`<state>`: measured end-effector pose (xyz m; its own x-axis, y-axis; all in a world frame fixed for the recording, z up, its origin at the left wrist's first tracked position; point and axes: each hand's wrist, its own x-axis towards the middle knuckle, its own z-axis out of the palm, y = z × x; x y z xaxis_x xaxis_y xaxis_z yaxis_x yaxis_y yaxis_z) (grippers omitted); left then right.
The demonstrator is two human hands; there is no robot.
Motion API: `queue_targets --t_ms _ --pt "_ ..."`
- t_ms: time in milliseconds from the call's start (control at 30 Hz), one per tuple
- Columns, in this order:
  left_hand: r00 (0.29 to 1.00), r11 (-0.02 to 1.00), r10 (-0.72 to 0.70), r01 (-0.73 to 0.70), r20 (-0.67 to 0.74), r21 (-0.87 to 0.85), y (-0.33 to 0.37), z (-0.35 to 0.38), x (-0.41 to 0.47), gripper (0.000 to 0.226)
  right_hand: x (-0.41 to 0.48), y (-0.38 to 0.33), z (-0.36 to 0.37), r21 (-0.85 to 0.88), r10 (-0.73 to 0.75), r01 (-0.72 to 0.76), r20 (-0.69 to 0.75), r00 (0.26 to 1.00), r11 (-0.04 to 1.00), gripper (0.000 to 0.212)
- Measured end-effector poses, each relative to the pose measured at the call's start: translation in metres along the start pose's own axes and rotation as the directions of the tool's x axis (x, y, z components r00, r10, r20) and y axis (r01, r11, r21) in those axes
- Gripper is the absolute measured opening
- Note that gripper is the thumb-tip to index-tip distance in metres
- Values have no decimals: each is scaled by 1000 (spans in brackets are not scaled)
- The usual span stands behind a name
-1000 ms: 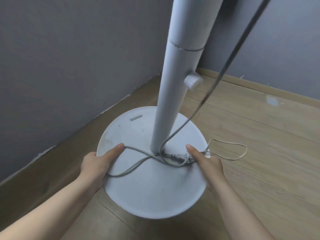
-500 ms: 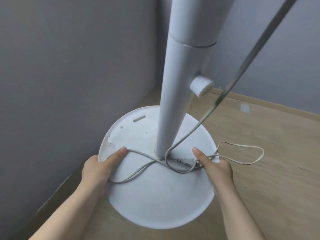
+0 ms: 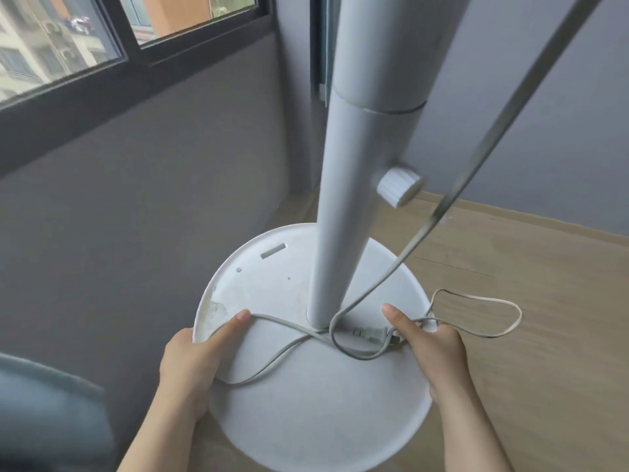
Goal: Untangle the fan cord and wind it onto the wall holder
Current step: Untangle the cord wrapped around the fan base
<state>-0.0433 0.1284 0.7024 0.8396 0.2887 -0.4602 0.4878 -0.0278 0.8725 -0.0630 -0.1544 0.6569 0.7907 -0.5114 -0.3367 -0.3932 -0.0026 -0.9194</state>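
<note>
A white round fan base [image 3: 306, 413] stands on the wooden floor with its white pole [image 3: 343, 212] rising from the middle. A grey cord [image 3: 282, 356] lies looped across the base around the pole foot, its plug [image 3: 371, 334] flat on the base. One cord strand runs up to the upper right, and a loop [image 3: 483, 315] trails onto the floor. My left hand [image 3: 194, 366] grips the base's left rim, thumb on top touching the cord. My right hand [image 3: 432, 349] grips the right rim beside the plug. No wall holder is visible.
A grey wall [image 3: 143, 206] runs close along the left of the base, with a dark-framed window [image 3: 102, 39] above. A white knob [image 3: 400, 190] sticks out of the pole. Wooden floor [image 3: 544, 335] spreads to the right. A blurred blue-grey shape [image 3: 44, 413] fills the lower left.
The view has tilted up and shifted, bringing the window into sight. Both hands stay gripping the base rim; the base and floor loop have shifted slightly against the wall and floor.
</note>
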Motion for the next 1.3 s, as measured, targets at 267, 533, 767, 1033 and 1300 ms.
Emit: queue_targets --t_ms 267,533,767,1033,1300 --pt "992 995 63 -71 105 74 71 -1 -46 54 -47 -53 -44 47 23 -21 -53 998 999 40" --pt "974 986 94 -120 206 119 78 44 -78 56 -62 -52 -104 75 59 -48 -144 988 996 40" --pt "944 986 111 -145 312 87 84 127 -108 49 -47 -58 -188 94 72 -53 -212 975 994 45" --pt "913 983 105 -155 395 98 78 223 -136 59 -24 -53 -282 111 76 -44 -297 952 993 47" --pt "870 981 93 -162 484 104 91 316 -135 58 13 -53 -341 173 71 -2 -393 917 985 25"
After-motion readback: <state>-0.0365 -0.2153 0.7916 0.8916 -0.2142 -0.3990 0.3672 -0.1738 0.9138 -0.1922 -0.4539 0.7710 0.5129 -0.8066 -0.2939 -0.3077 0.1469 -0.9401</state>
